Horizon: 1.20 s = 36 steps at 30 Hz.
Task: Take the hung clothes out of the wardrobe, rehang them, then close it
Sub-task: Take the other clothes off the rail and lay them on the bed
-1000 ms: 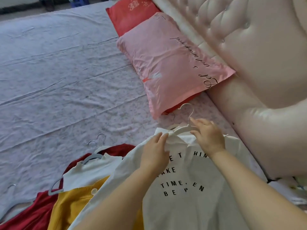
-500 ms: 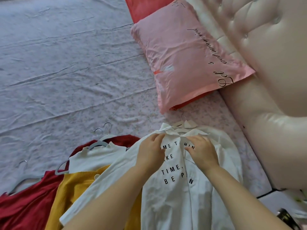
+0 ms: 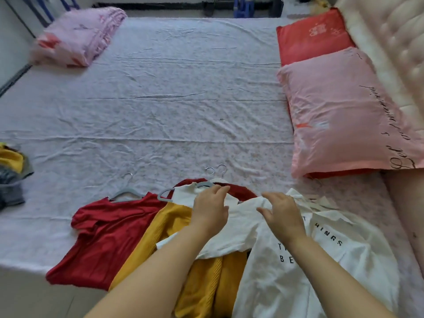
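Note:
Several garments on hangers lie side by side at the near edge of the bed. A white shirt with black lettering (image 3: 321,260) is rightmost. Left of it lie a yellow garment (image 3: 206,283), a small white top (image 3: 183,193) on a grey hanger (image 3: 164,195), a dark red garment (image 3: 241,191) under it, and a red garment (image 3: 103,237) on another grey hanger (image 3: 125,191). My left hand (image 3: 210,210) rests over the small white top with relaxed fingers. My right hand (image 3: 281,214) lies with spread fingers on the white shirt's left shoulder. Neither hand grips anything.
The bed sheet (image 3: 160,99) stretches ahead. A pink pillow (image 3: 344,122) and a red pillow (image 3: 314,35) lie against the padded headboard (image 3: 390,42) on the right. A folded pink quilt (image 3: 78,35) sits far left, and a small clothes pile (image 3: 11,175) at the left edge.
Both hands have let go of the white shirt's collar and hanger and shifted left. The view has swung left and widened over the bed.

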Tool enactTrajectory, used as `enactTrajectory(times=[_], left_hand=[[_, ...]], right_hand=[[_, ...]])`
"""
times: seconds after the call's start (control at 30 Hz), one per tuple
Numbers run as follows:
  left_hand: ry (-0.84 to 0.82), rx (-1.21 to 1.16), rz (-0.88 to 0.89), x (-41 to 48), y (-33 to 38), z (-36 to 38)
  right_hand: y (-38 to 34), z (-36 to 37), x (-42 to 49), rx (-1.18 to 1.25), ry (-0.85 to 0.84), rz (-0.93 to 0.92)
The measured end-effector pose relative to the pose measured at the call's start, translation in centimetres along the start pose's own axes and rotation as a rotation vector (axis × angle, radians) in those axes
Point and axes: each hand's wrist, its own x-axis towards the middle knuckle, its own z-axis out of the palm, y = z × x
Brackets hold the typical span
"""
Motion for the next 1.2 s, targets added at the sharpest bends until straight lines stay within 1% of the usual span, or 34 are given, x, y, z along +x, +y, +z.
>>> enactTrajectory(times=[0.17,0.27,0.4,0.53,0.73,0.83,0.97,1.2], left_hand=[[0.149,-0.012,-0.111,-6.3,-8.9,-5.3],[0.222,0.002,-0.199,-11.4,-15.1,-8.5],[0.276,0.035,-0.298,-19.5,-24.6,-12.4],[0.31,0.059,-0.462,-27.9,-33.5,-16.0],[0.35,0.064,-0.673,-38.2,-43.7,-20.1],[0.375,0.06,-0.735,-41.3,-47.4,-21.6],[0.364,0.064,-0.813,-43.8,-52.1,-23.1],[0.373,0.07,-0.903,-44.0,-62.9,-27.8]], right_hand=[[-10.5,3.3,-0.9,-0.048,-0.054,-0.183],[-17.3,6.2,-2.5,-0.092,-0.08,-0.255],[-27.1,11.0,-5.4,-0.103,-0.123,-0.354],[-36.7,16.3,-8.8,-0.098,-0.204,-0.446],[-48.9,22.5,-12.8,-0.111,-0.304,-0.591],[-54.1,25.0,-13.5,-0.142,-0.337,-0.649],[-60.4,28.7,-13.6,-0.177,-0.389,-0.726],[-71.9,36.1,-10.8,-0.224,-0.46,-0.812]])
